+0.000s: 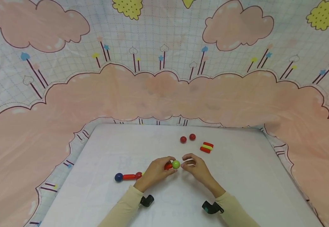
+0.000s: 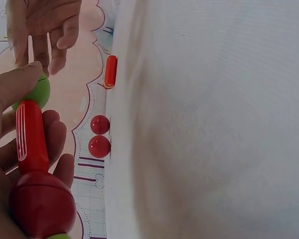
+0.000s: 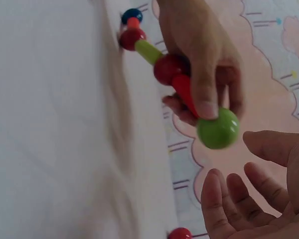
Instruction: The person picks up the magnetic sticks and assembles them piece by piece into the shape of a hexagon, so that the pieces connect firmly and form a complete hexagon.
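My left hand (image 1: 155, 170) grips a chain of toy rods and balls near its right end. Thumb and fingers lie around a red rod (image 2: 30, 137), the thumb reaching onto the green ball (image 1: 176, 164) at the tip. Behind the palm, a dark red ball (image 2: 42, 204) joins a yellow-green rod (image 3: 149, 52). The chain runs on to another red ball (image 1: 138, 175), a red rod (image 1: 129, 177) and a blue ball (image 1: 119, 177) at its far left end. My right hand (image 1: 196, 167) holds nothing, its fingers loosely bent and spread just right of the green ball.
Two loose red balls (image 1: 183, 139) lie on the white table (image 1: 119, 142) beyond the hands. To their right, red and yellow-green rods (image 1: 206, 147) lie side by side. A patterned cloth (image 1: 164, 94) with clouds hangs behind the table and surrounds its sides.
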`<action>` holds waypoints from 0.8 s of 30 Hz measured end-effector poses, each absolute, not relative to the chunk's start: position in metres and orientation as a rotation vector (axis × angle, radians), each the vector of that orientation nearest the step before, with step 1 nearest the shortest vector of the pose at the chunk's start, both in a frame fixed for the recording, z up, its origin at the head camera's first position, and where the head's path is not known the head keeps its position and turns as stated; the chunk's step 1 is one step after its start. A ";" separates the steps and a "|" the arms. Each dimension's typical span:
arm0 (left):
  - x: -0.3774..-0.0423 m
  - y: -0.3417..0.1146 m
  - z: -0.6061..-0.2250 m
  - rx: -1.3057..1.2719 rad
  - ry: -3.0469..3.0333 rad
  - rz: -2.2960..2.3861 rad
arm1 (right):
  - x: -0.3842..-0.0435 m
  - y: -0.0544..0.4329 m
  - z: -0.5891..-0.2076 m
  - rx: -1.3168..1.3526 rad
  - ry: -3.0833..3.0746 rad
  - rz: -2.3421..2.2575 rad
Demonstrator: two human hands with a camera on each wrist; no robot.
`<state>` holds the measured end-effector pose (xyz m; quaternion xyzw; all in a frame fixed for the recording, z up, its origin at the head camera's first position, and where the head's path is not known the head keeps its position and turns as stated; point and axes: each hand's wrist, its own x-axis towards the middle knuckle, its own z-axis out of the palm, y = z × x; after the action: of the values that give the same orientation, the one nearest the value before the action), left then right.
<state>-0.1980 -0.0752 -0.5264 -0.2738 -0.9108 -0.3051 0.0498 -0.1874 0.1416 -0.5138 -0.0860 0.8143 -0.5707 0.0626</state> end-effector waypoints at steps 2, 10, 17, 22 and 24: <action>-0.198 -0.076 -0.526 -0.823 -2.786 -0.935 | -0.189 0.148 -0.511 -0.248 2.523 -1.703; -0.196 -0.077 -0.522 -0.799 -2.841 -0.960 | -0.195 0.174 -0.504 -0.212 2.740 -1.618; -0.196 -0.078 -0.521 -0.811 -2.836 -0.953 | -0.201 0.194 -0.506 -0.160 2.869 -1.529; -0.196 -0.078 -0.521 -0.809 -2.846 -0.960 | -0.206 0.208 -0.510 -0.084 2.930 -1.493; -0.196 -0.078 -0.522 -0.809 -2.847 -0.968 | -0.208 0.213 -0.513 -0.057 2.939 -1.484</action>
<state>-0.1956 -0.0779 -0.5219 -0.2597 -0.9142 -0.3109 0.0135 -0.2085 0.2128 -0.5126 -0.0172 0.8900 -0.4493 -0.0757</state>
